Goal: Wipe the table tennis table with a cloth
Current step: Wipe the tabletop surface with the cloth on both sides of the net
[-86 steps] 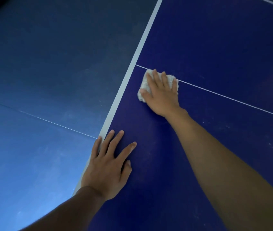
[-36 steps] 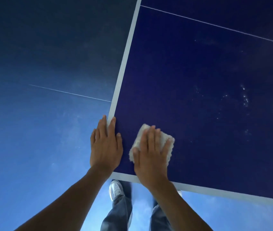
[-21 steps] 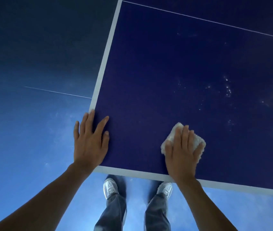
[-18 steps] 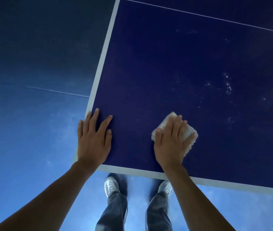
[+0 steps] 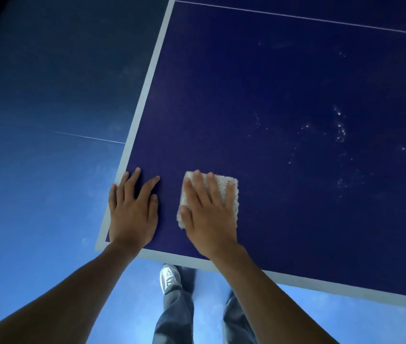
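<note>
A: Item one, the cloth?

B: Cloth, pale, nubbly, folded to a small pad. It lies flat on the table tennis table, under the right hand. One corner and one edge show beyond the fingertips, and another edge shows beside the thumb.

A: State of that hand?

B: Palm down, fingers straight and slightly spread, pressing the pad to the surface. No curl round it.

A: Item two?

B: Left hand, just beside the right, apart from the cloth. It lies flat on the bare table with fingers spread and holds nothing. Its little finger lies on the white border, at the table's corner.

A: Surface condition?

B: Dark blue. A scatter of pale specks lies well beyond the right hand, on its outer side. A thin white line runs far ahead of both hands.

A: Below the wrists?

B: A blue floor, grey trouser legs and one silver shoe show between the forearms.
</note>
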